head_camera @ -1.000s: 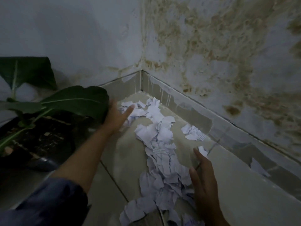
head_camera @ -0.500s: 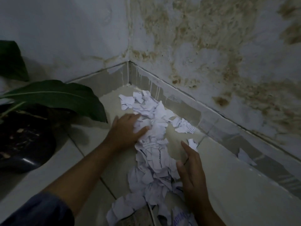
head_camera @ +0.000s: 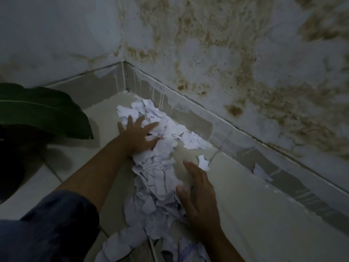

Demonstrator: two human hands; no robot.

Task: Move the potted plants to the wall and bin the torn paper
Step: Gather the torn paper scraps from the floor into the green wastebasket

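Note:
A heap of torn white paper (head_camera: 160,174) runs along the tiled floor from the room corner toward me. My left hand (head_camera: 138,136) lies flat, fingers spread, on the far left side of the heap. Resting on the floor at the heap's right edge is my right hand (head_camera: 196,197), fingers apart, touching the scraps. Neither hand grips anything. A potted plant with a broad dark green leaf (head_camera: 43,112) stands at the left in a dark pot (head_camera: 11,157), close to the left wall. Loose scraps (head_camera: 203,162) lie apart to the right.
Two stained walls meet at the corner (head_camera: 124,76) with a grey tiled skirting. One paper scrap (head_camera: 260,173) leans against the right skirting. Pale floor tiles (head_camera: 255,214) stretch to the right of the heap.
My left hand came off the plant's leaf and dropped flat onto the far paper, pushing it together. The right hand slid in against the heap. The view shifted so the plant sits further left.

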